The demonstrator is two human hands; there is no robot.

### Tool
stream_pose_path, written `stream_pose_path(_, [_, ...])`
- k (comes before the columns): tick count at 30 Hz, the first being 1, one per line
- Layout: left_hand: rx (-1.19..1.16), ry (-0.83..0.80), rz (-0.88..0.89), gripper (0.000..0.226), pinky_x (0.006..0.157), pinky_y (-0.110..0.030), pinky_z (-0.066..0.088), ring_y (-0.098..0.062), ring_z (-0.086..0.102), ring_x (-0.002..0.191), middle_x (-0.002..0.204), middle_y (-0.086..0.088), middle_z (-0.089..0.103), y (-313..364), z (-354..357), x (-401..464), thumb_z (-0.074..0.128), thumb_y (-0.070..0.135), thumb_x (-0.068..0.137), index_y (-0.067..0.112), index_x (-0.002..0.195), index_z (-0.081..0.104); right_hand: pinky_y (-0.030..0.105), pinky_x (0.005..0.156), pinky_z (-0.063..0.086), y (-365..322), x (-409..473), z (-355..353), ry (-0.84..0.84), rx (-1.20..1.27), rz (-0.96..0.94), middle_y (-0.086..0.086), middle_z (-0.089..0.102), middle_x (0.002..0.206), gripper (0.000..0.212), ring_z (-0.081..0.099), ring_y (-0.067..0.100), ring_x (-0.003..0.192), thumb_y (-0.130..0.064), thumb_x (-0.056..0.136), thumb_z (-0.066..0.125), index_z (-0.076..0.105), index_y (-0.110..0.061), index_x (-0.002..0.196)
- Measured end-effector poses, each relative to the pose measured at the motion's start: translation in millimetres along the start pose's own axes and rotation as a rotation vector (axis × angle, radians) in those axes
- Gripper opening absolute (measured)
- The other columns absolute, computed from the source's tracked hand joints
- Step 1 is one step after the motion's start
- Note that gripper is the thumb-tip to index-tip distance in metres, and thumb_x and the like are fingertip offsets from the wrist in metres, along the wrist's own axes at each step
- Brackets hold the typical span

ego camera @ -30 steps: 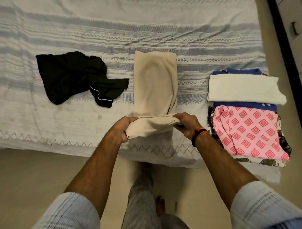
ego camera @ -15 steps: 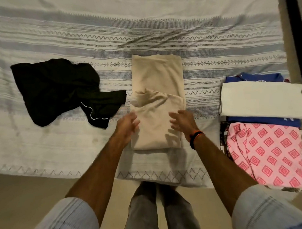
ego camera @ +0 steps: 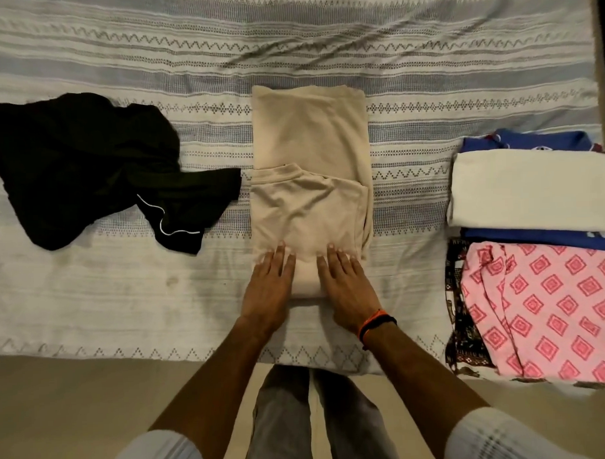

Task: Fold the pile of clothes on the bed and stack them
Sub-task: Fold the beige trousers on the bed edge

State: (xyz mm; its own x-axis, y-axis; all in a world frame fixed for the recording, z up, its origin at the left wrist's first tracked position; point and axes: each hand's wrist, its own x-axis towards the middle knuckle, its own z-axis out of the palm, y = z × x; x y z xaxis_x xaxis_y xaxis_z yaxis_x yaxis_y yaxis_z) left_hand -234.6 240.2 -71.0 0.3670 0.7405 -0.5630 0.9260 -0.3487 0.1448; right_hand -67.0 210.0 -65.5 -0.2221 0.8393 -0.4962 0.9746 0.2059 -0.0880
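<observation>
A beige garment (ego camera: 309,181) lies in the middle of the bed, its near end folded up over itself. My left hand (ego camera: 267,289) and my right hand (ego camera: 347,289) press flat on its near fold, fingers straight, side by side. A crumpled black garment (ego camera: 86,168) lies unfolded to the left. At the right stands a stack of folded clothes: a white piece (ego camera: 533,190) on blue ones, and a pink diamond-patterned piece (ego camera: 551,310) nearer me.
The bed carries a white and grey-blue striped cover (ego camera: 322,39); its near edge runs just below my hands. Beige floor (ego camera: 60,409) lies below. My grey trouser legs (ego camera: 301,418) stand against the bed edge. A dark strip runs along the far right.
My hands lifted the near end of the beige garment, laid it over the far part, let go, and now press flat on the fold. The view moved closer to the bed.
</observation>
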Motion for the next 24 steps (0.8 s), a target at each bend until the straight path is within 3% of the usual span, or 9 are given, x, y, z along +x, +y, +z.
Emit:
stream_pose_path(3, [-0.006, -0.005, 0.010, 0.091, 0.121, -0.041, 0.011, -0.032, -0.002, 0.151, 0.162, -0.014, -0.016, 0, 0, -1, 0.058, 0.005, 0.091, 0.012, 0.156, -0.007, 0.058, 0.116, 0.026, 1, 2, 8, 0.081, -0.033, -0.013, 0.035, 0.024, 0.153, 0.066, 0.032, 0.049, 0.140, 0.003, 0.083, 0.038, 0.031, 0.004, 0.148])
stream_pose_path(5, [-0.001, -0.005, 0.021, 0.086, 0.118, -0.041, 0.022, -0.031, 0.003, 0.151, 0.163, -0.014, -0.011, -1, -3, -3, 0.055, 0.004, 0.093, 0.012, 0.156, -0.003, 0.056, 0.120, 0.017, 1, -1, 5, 0.045, -0.028, -0.026, 0.035, 0.012, 0.157, 0.065, 0.021, 0.048, 0.145, 0.006, 0.087, 0.023, 0.017, 0.005, 0.152])
stream_pose_path(7, [0.020, -0.021, 0.034, 0.081, 0.113, -0.043, 0.032, -0.030, 0.014, 0.149, 0.163, -0.015, -0.003, -3, -7, -7, 0.055, 0.007, 0.095, 0.013, 0.156, 0.003, 0.052, 0.122, 0.012, 1, -4, -3, -0.036, -0.033, -0.027, 0.032, 0.005, 0.159, 0.062, 0.012, 0.044, 0.148, 0.008, 0.095, 0.027, 0.007, 0.003, 0.153])
stream_pose_path(9, [0.061, -0.033, 0.061, 0.074, 0.108, -0.045, 0.040, -0.030, 0.025, 0.146, 0.163, -0.015, 0.006, -4, -14, -12, 0.053, 0.009, 0.096, 0.014, 0.155, 0.009, 0.049, 0.122, 0.015, 1, -9, -17, -0.062, -0.026, -0.035, 0.030, 0.011, 0.159, 0.059, 0.016, 0.042, 0.148, 0.008, 0.097, 0.030, 0.011, 0.003, 0.153])
stream_pose_path(11, [0.091, -0.051, 0.071, 0.068, 0.103, -0.045, 0.045, -0.030, 0.038, 0.138, 0.162, -0.014, 0.016, -3, -20, -16, 0.053, 0.011, 0.096, 0.017, 0.154, 0.017, 0.046, 0.119, 0.024, 3, -13, -27, -0.072, 0.016, -0.048, 0.029, 0.023, 0.156, 0.058, 0.026, 0.039, 0.144, 0.009, 0.094, 0.036, 0.021, 0.003, 0.150])
stream_pose_path(14, [0.111, -0.085, 0.095, 0.059, 0.098, -0.043, 0.048, -0.029, 0.052, 0.124, 0.155, -0.010, 0.033, 1, -40, -31, 0.052, 0.010, 0.094, 0.019, 0.148, 0.030, 0.043, 0.098, 0.043, 3, -31, -44, -0.077, 0.089, -0.050, 0.021, 0.047, 0.137, 0.046, 0.050, 0.037, 0.122, 0.006, 0.090, 0.044, 0.042, -0.002, 0.136])
stream_pose_path(18, [0.138, -0.134, 0.129, 0.054, 0.098, -0.039, 0.046, -0.025, 0.054, 0.119, 0.137, -0.006, 0.052, 7, -64, -55, 0.056, 0.016, 0.093, 0.024, 0.144, 0.039, 0.041, 0.083, 0.046, 5, -56, -64, -0.133, 0.138, -0.029, 0.013, 0.059, 0.117, 0.030, 0.058, 0.033, 0.105, 0.000, 0.087, 0.051, 0.052, -0.008, 0.116])
stream_pose_path(24, [0.128, -0.160, 0.100, 0.052, 0.099, -0.038, 0.043, -0.026, 0.052, 0.119, 0.134, -0.008, 0.054, 21, -96, -89, 0.059, 0.020, 0.091, 0.025, 0.141, 0.046, 0.040, 0.087, 0.048, 6, -90, -99, -0.168, 0.188, 0.009, 0.016, 0.062, 0.117, 0.034, 0.058, 0.035, 0.107, -0.014, 0.086, 0.059, 0.058, -0.010, 0.120])
